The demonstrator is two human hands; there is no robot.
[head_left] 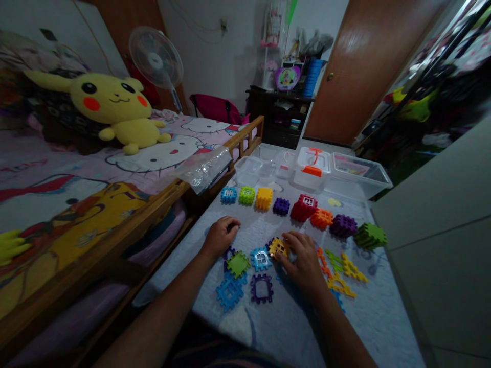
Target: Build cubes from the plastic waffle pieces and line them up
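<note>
My right hand [304, 259] grips a yellow interlocking window tile [279, 248], thumb at its near edge and fingers at its far edge. Close to its left lies a blue window tile [261, 259]. My left hand [222, 236] rests on the table with loosely bent fingers, a small gap by the thumb and nothing visible in it. Just in front of that hand, a green tile [238, 263] overlaps a purple piece. Nearer to me are a blue window tile [230, 292] and a purple open-frame tile [261, 289]. The right forearm partly hides other blue pieces.
Stacks of tiles line the table's far side, from a blue stack [229, 194] to a green stack [370, 235]. Yellow triangular pieces [353, 268] lie right of my right hand. Clear plastic boxes [312, 166] stand behind. A wooden bed rail [169, 197] borders the left.
</note>
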